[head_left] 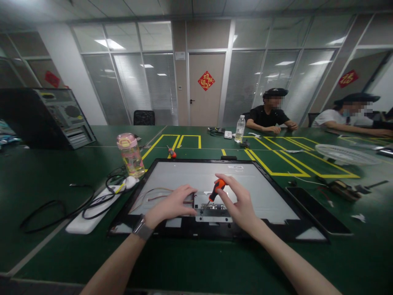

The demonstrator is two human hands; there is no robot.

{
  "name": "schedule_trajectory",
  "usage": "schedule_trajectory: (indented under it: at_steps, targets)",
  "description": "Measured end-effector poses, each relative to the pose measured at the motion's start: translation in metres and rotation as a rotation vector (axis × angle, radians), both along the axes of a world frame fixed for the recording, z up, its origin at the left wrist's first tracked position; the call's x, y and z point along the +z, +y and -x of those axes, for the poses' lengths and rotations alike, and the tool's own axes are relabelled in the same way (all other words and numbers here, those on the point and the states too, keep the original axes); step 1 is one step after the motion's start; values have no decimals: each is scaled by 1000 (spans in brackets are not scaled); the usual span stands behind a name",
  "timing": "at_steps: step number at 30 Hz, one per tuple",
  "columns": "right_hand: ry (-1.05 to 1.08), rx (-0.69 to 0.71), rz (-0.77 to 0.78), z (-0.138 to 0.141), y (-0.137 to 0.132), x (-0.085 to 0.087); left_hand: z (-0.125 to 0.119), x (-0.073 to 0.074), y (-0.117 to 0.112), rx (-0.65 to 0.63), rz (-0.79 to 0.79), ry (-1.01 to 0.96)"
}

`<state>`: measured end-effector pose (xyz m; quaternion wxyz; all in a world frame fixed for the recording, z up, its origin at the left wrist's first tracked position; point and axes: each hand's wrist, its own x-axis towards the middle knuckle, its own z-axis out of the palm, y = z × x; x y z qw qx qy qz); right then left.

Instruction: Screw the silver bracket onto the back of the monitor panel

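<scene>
A monitor panel (260, 184) lies face down on the green table, its grey back up and black frame around it. My right hand (238, 200) is closed on an orange-and-black screwdriver (215, 191), whose tip touches the small metal circuit board (211, 208) at the panel's lower middle. My left hand (172, 205) rests on the panel left of the board, its fingers curled and pressing at the board's edge. Thin wires (153, 193) run left from there.
A pink-capped bottle (131, 155) and black cables (101, 196) on a white keyboard (89, 213) lie left. A computer case (52, 116) stands far left. A second screwdriver (172, 153), water bottle (240, 128), fan grille (346, 155), dark strip (316, 209). Two people sit at back right.
</scene>
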<state>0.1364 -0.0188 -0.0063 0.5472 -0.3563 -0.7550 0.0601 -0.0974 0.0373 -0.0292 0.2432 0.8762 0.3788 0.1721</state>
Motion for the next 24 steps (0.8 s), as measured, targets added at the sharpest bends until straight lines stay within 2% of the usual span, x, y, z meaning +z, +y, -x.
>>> schedule_trajectory:
  at_steps: [5,11,19,24]
  targets:
    - [17,12,-14,3,-3,-2,-1,4,-2,6,14,-4]
    - [42,-16,21,2,-2,-6,0,-1,2,12,12,-26]
    - [49,-15,53,5,0,-2,-1,2,-3,5,23,-35]
    - [97,89,100,7,-1,2,-3,3,-8,10,26,-32]
